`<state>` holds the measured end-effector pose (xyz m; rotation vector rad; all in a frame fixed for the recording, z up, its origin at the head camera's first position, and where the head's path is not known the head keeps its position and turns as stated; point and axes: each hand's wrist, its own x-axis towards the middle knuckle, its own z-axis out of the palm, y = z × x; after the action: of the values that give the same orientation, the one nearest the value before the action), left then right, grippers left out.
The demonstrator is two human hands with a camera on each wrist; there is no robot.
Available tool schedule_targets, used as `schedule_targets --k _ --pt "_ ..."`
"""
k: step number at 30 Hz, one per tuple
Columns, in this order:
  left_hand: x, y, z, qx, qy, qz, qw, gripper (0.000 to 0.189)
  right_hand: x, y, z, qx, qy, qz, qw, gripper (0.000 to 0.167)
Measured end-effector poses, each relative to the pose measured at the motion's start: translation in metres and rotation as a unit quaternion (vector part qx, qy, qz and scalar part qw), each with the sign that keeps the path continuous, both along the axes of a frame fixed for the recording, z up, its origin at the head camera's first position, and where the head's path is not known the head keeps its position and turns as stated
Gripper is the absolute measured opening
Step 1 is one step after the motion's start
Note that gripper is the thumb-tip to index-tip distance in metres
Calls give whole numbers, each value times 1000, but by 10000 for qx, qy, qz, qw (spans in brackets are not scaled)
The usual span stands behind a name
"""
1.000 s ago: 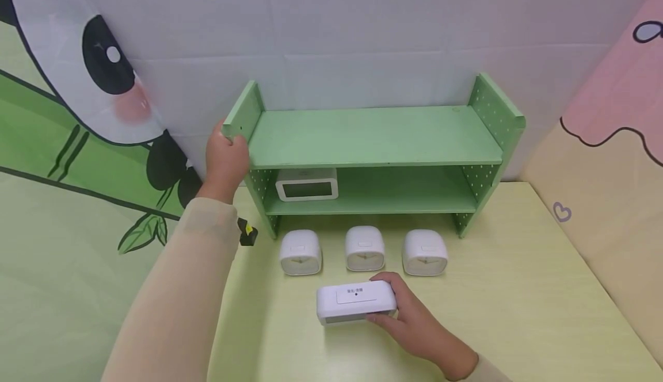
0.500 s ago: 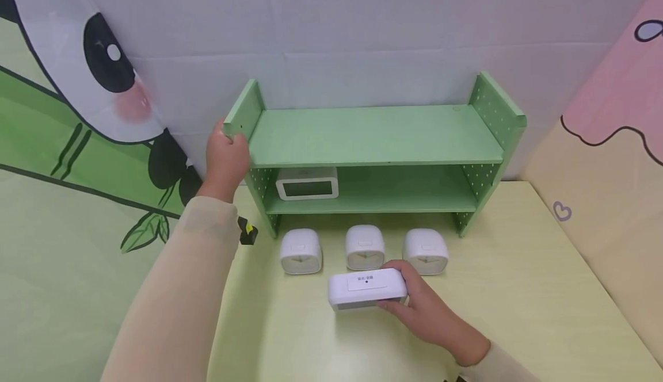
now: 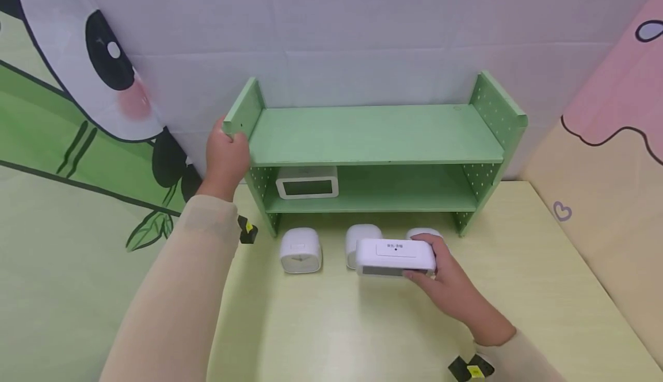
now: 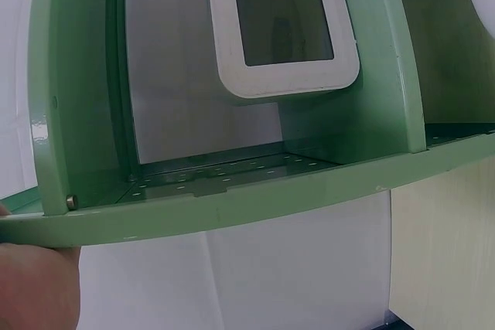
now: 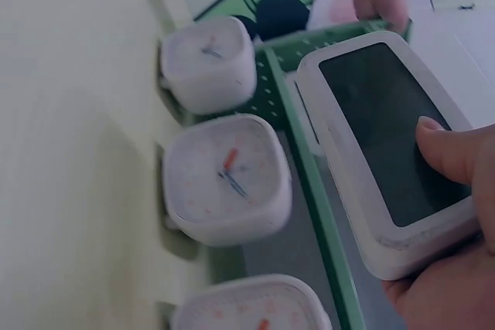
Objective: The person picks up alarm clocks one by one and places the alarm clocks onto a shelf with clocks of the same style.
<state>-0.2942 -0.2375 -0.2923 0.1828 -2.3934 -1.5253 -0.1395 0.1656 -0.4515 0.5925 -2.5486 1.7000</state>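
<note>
My right hand (image 3: 453,293) holds a white digital clock (image 3: 396,257) by its right end, above the table in front of the shelf. In the right wrist view, the thumb lies across the dark screen of this clock (image 5: 375,125). My left hand (image 3: 227,157) grips the left side panel of a green two-tier shelf (image 3: 378,134). A second white digital clock (image 3: 307,187) stands at the left of the middle tier, facing out. Below stand three small white analog clocks: the left one (image 3: 301,249) shows fully, while the held clock overlaps the middle one (image 3: 354,238) and the right one (image 3: 425,233).
The pale yellow table (image 3: 321,336) runs up to a draped white backdrop (image 3: 362,31). Perforated side panels, such as the right one (image 3: 497,114), rise above the top board. Black tracker pieces sit at both wrists. Printed cloth (image 3: 611,157) hangs along the right edge.
My right hand has carried the digital clock to the right and toward the shelf, so it now covers parts of two small clocks. The left hand keeps its grip on the panel.
</note>
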Motion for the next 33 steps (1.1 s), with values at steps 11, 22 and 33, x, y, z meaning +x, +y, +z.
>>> schedule_targets --k 11,22,33 --pt "1 0 3 -54 -79 110 9999 59 -41 30 18 -268 -104 -625 9976 73" --pt "3 0 0 -120 4 40 9999 60 -87 45 22 150 -614 -1090 9920 78" --pt "-1 -1 -2 -137 -19 19 9999 59 -122 57 21 497 -582 -1025 9918 77"
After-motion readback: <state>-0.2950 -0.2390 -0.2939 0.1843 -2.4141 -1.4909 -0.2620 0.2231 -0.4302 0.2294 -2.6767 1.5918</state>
